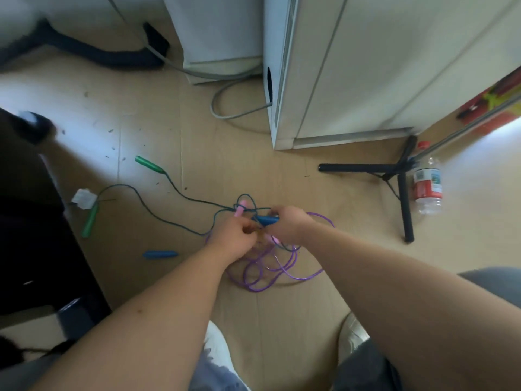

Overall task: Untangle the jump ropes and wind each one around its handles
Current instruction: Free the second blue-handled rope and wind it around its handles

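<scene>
Purple rope (255, 289) lies looped — right hand (287, 224) grips blue handle (266, 220), left hand (235, 239) pinches the tangle (258, 232).

A tan floor (282, 179) is seen under it all. A purple rope (262, 280) is piled on it just below the right hand (287, 224). A loose blue handle (160, 254) is laid left of the left hand (235, 238). A green handle (148, 164) and a second green handle (90, 220) are laid farther left. A bottle (428, 186) and a black stand (363, 167) are found far to the right.
</scene>
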A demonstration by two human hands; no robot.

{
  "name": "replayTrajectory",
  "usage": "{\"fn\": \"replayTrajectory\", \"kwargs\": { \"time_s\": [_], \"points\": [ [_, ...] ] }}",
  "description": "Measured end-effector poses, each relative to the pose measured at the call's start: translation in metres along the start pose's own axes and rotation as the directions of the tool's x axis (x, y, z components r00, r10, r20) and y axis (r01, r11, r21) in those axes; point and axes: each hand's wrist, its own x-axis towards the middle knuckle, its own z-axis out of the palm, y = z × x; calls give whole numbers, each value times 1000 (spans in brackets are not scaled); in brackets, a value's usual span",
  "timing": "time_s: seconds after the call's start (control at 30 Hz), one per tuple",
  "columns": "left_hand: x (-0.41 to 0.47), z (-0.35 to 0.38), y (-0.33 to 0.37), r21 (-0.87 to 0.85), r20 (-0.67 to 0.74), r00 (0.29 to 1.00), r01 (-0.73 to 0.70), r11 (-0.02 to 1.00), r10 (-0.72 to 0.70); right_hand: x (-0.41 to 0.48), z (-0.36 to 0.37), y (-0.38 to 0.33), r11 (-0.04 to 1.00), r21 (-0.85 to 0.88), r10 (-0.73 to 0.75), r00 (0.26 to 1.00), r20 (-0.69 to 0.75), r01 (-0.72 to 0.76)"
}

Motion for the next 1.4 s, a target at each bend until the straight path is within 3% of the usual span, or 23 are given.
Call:
{"fn": "replayTrajectory", "kwargs": {
  "time_s": [0.27, 0.4, 0.6, 0.7, 0.83, 0.93, 1.03, 1.1, 1.2, 1.27, 1.33, 1.4],
  "points": [
    [-80, -47, 47, 64, -195, 979, -48, 997, 60, -87, -31, -28, 988, 18, -152, 976, -153, 156],
    [-124, -64, 69, 98, -277, 944, -159, 983, 180, -136, -35, -39, 976, -19, -217, 960, -180, 217],
    [-199, -87, 114, -170, -430, 852, -403, 899, 300, -202, -35, -55, 933, -74, -360, 899, -249, 353],
    [-235, -99, 139, -408, -468, 832, -502, 763, 298, -236, -39, -59, 916, -71, -400, 883, -246, 395],
    [-276, -118, 161, -784, -444, 885, -460, 417, 140, -280, -50, -62, 885, -263, -435, 885, -167, 385],
    [-295, -133, 165, -868, -458, 888, -455, 199, 33, -305, -62, -50, 831, -435, -409, 911, -56, 347],
    [-301, -144, 167, -892, -451, 892, -448, 66, -30, -317, -74, -32, 863, -413, -340, 939, -47, 292],
    [-301, -147, 169, -887, -446, 895, -439, 141, -18, -318, -82, -24, 906, -299, -340, 935, -95, 299],
    [-297, -141, 169, -752, -395, 918, -340, 564, 26, -323, -93, -21, 933, -40, -359, 917, -173, 357],
    [-297, -132, 171, -573, -344, 938, -255, 779, 54, -332, -103, -28, 917, 54, -379, 904, -197, 396],
    [-297, -122, 175, -429, -296, 952, -203, 880, 75, -341, -112, -37, 885, 129, -409, 880, -241, 447],
    [-293, -113, 179, -376, -244, 963, -201, 905, 112, -346, -120, -46, 838, 219, -438, 856, -276, 499]
  ]
}}
